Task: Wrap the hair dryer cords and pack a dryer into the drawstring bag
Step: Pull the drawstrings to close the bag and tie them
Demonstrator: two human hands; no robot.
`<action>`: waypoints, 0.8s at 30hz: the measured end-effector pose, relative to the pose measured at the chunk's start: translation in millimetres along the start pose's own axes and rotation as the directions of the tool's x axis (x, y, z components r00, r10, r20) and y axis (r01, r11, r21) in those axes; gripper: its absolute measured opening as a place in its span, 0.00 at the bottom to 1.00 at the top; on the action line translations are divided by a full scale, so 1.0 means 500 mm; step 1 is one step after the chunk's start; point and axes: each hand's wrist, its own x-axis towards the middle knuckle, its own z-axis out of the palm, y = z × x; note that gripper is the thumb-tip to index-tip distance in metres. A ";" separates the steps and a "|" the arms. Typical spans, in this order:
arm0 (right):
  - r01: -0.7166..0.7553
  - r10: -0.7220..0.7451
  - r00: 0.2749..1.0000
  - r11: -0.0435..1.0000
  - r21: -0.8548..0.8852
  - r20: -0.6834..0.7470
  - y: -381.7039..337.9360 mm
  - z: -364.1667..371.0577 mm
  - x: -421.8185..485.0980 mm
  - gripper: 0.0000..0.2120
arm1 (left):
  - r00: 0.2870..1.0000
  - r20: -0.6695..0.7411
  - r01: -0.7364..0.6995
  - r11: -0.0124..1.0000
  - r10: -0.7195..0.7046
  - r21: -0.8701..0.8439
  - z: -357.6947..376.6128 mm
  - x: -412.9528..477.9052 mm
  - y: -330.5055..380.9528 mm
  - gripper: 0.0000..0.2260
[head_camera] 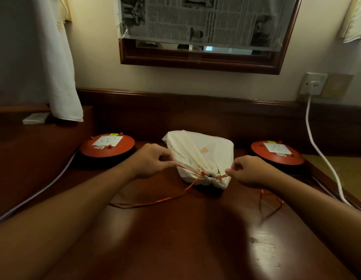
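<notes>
A white drawstring bag (200,156) with a small orange logo lies bulging on the dark wooden table (175,239), its mouth cinched nearly closed and facing me. Whatever fills it is hidden. My left hand (153,160) pinches the orange drawstring (188,168) on the bag's left side. My right hand (250,171) pinches the orange cord on the right side of the mouth. Both cords run taut from the mouth to my fingers. Loose orange string trails (147,203) over the table toward me on both sides.
Two round orange socket units (108,147) (277,151) sit left and right of the bag. A white cable (317,144) runs from a wall outlet (313,83) down along the right table edge. Another pale cable (34,197) runs along the left. A mirror covered with newspaper (204,19) hangs above.
</notes>
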 end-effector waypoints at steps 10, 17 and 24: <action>0.042 -0.084 0.971 0.982 -0.185 -0.225 0.024 0.035 -0.015 0.19 | 0.976 -0.215 0.083 0.958 -0.023 0.275 0.045 -0.052 -0.038 0.18; 0.002 -0.042 0.952 0.991 -0.132 -0.303 0.022 0.062 -0.016 0.19 | 0.977 -0.150 0.176 0.967 -0.150 0.183 0.038 -0.036 -0.044 0.17; 0.075 -0.076 0.993 0.997 -0.021 -0.088 0.011 0.050 -0.017 0.08 | 0.994 0.066 0.074 0.974 -0.090 0.214 0.051 -0.031 0.008 0.17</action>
